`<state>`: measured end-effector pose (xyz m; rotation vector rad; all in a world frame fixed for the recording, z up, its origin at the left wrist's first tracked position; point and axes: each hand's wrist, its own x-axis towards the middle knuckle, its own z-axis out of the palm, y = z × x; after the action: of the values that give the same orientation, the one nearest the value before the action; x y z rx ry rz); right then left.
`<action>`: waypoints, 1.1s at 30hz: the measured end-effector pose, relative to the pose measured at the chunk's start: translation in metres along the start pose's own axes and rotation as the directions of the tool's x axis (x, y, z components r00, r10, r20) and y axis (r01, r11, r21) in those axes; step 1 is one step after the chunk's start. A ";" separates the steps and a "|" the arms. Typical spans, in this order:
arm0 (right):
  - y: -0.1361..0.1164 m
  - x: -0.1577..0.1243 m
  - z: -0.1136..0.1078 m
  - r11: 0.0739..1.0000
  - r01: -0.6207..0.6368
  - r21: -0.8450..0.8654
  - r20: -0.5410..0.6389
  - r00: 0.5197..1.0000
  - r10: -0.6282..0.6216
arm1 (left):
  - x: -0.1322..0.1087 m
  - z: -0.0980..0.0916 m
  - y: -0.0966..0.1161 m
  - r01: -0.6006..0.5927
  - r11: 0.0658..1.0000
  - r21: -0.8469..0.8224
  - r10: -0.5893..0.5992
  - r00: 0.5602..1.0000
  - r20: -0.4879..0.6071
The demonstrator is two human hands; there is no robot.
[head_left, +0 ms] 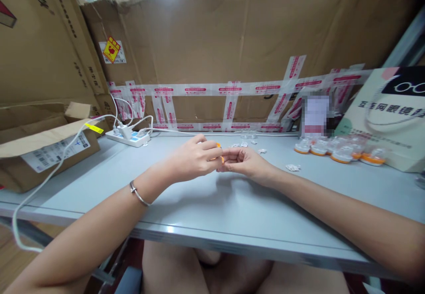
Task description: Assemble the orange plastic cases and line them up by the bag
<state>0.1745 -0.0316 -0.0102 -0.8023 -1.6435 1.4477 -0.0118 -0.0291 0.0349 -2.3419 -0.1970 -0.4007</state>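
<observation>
My left hand (194,156) and my right hand (244,161) meet above the middle of the grey table (206,205). Both are closed in a pinch on one small orange and clear plastic piece (219,151), mostly hidden by the fingers. A silver bracelet (138,195) sits on my left wrist. A row of several orange-based clear plastic pieces (338,150) stands at the back right. Small white and clear bits (292,167) lie scattered just beyond and right of my hands.
Cardboard walls patched with red-printed tape (229,89) close off the back. An open cardboard box (43,145) stands at left. A white power strip (128,137) with plugs and a trailing white cable (49,174) lies at back left. A printed bag (388,117) stands at right.
</observation>
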 end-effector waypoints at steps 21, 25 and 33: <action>0.012 0.003 -0.005 0.998 -0.057 -0.023 -0.019 0.998 0.057 | 0.004 0.002 0.019 0.129 0.988 -0.091 -0.101 0.961 0.259; 0.009 0.003 -0.003 0.999 -0.040 -0.012 -0.047 0.998 0.040 | 0.002 0.004 0.007 0.281 0.896 -0.343 -0.224 0.955 0.196; 0.013 0.006 -0.011 0.996 -0.004 -0.091 -0.096 0.995 -0.005 | -0.011 0.005 -0.023 0.566 0.633 -0.528 -0.457 0.824 0.335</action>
<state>0.1807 -0.0185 -0.0219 -0.9089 -1.6455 1.3210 -0.0271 -0.0092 0.0426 -2.9444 -0.9808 -0.6093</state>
